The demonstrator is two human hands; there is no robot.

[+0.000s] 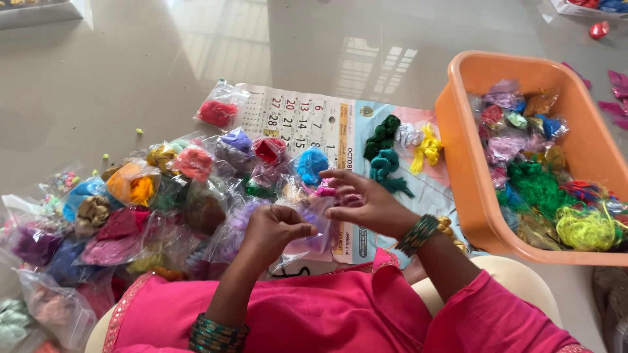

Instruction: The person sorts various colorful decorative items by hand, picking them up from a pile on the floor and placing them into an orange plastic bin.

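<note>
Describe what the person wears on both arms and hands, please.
Both arms come out of bright pink sleeves with a patterned trim at the hem. The left hand is bare; a stack of green bangles sits on that forearm. The right hand is bare too, with green and gold bangles at the wrist. No rings can be made out.

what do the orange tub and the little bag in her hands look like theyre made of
The orange tub looks like moulded plastic: one even colour, smooth rounded rim, a slight sheen. The small bag, held between the left hand and right hand, looks like thin clear plastic film: see-through, crinkled, glossy highlights. The purple stuff inside is probably thread or fabric.
</note>
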